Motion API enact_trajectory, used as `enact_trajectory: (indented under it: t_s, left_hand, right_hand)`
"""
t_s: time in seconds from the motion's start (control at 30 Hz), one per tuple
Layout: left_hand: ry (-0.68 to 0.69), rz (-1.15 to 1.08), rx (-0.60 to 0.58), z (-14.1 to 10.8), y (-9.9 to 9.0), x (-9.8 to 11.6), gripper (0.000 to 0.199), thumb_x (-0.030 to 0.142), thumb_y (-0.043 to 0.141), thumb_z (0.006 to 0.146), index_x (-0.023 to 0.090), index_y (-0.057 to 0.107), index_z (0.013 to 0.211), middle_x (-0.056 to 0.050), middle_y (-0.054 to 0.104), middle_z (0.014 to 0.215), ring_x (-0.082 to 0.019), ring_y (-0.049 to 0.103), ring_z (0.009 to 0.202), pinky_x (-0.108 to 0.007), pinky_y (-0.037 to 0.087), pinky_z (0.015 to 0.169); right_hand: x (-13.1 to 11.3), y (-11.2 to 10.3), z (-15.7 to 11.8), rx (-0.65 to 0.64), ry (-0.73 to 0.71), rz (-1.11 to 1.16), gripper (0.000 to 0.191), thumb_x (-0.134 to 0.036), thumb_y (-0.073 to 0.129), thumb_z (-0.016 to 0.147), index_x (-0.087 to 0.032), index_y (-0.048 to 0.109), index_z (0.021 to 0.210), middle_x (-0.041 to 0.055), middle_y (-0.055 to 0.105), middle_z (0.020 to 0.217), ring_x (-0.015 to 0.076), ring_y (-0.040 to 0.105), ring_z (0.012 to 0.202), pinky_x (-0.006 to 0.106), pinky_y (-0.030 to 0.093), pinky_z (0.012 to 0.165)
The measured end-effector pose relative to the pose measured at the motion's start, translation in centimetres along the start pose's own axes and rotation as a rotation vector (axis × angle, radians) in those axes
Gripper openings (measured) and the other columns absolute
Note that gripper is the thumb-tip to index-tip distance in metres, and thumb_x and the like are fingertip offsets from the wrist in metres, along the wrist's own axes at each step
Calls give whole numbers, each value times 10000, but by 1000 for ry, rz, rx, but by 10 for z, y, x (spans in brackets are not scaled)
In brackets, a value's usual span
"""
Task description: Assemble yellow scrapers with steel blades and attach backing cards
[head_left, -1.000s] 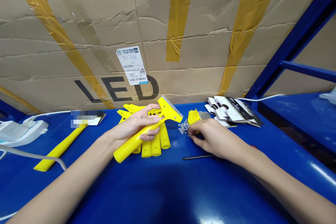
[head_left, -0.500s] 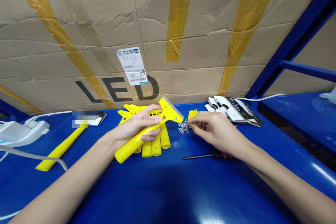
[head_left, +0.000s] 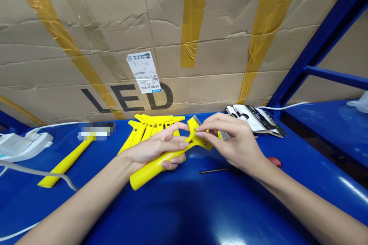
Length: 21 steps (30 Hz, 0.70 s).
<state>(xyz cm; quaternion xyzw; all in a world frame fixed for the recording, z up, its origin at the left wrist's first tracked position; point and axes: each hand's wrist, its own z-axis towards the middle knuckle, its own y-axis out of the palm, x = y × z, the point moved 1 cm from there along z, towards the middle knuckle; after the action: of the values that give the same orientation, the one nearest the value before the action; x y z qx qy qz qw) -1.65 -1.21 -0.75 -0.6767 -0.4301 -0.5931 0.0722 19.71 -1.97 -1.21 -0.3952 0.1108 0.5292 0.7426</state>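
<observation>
**Two-hand grip on one yellow plastic scraper [head_left: 155,166]**

The left hand [head_left: 155,149] is closed around the scraper's handle. The right hand [head_left: 232,138] pinches the scraper's head between thumb and fingers. The scraper lies across the body line over the blue counter [head_left: 184,214], in front of stacked yellow scrapers [head_left: 149,132]. White card packaging [head_left: 253,118] lies beyond the right hand; a screwdriver [head_left: 218,170] lies just below it.
</observation>
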Motion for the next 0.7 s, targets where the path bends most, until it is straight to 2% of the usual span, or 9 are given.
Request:
enact_trajectory:
  t_s: [0.17, 0.3, 0.4, 0.57, 0.7]
  left_hand:
    - [10, 36, -27, -1, 0, -1, 258, 169, 598, 959, 272, 450, 1144, 59, 493, 715, -39, 437, 476, -130, 313, 433]
    - [7, 62, -38, -1, 2, -1, 240, 163, 584, 965, 272, 431, 1114, 68, 488, 700, -35, 421, 464, -134, 319, 439]
    - [1, 82, -60, -1, 3, -2, 239, 175, 586, 969, 273, 427, 1118, 65, 501, 692, -36, 424, 467, -134, 323, 444]
    - [11, 96, -55, -2, 8, -2, 252, 178, 606, 958, 270, 443, 1128, 64, 494, 727, -28, 416, 466, -130, 318, 434]
    - [18, 97, -49, -2, 8, -3, 249, 185, 618, 953, 270, 454, 1119, 60, 488, 730, -37, 436, 484, -131, 318, 432]
  right_hand:
    - [1, 1, 0, -41, 38, 36, 66, -209, 708, 880, -205, 760, 841, 32, 721, 807, 153, 629, 723, 291, 489, 658]
    - [4, 1, 3, -80, 186, 103, 74, -259, 761, 837, -195, 749, 800, 17, 677, 786, 129, 541, 669, 272, 410, 588]
    - [9, 0, 4, -88, 319, 211, 203, -342, 819, 770, -184, 694, 796, -7, 604, 770, 111, 462, 638, 265, 386, 580]
    - [16, -1, 4, -117, 463, 383, 500, -417, 878, 669, -207, 599, 1028, -36, 521, 835, 100, 443, 645, 255, 414, 590]
    - [19, -1, 3, -145, 523, 383, 526, -462, 861, 677, -214, 613, 1070, -28, 528, 862, 104, 470, 652, 259, 413, 584]
